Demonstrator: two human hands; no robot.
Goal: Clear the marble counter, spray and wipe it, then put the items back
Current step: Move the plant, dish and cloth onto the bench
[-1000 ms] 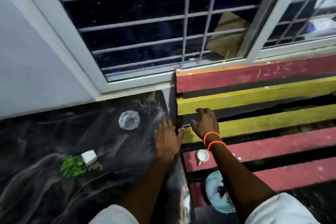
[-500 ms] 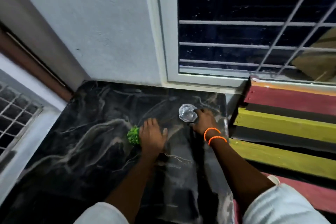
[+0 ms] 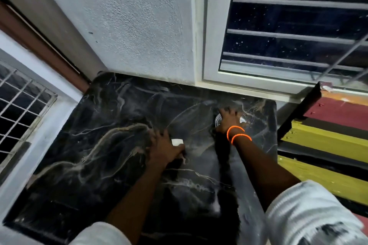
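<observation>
The black marble counter (image 3: 103, 155) with pale veins fills the lower middle of the view. My left hand (image 3: 163, 149) lies over the small potted plant at the counter's middle; only the white pot (image 3: 177, 142) shows beside my thumb, and the green leaves are hidden. My right hand (image 3: 227, 121), with two orange bands on the wrist, covers the clear glass dish (image 3: 218, 120) near the counter's far right corner, fingers spread over its top. Only the dish's rim shows on either side of the hand.
A textured white wall (image 3: 129, 22) and a barred window (image 3: 298, 32) back the counter. Another barred window (image 3: 22, 101) is at the left. A red and yellow slatted bench (image 3: 326, 139) adjoins the counter's right edge.
My left hand has closed over the plant, hiding its leaves. My right hand has slid from beside the glass dish onto its top. The view has moved closer.
</observation>
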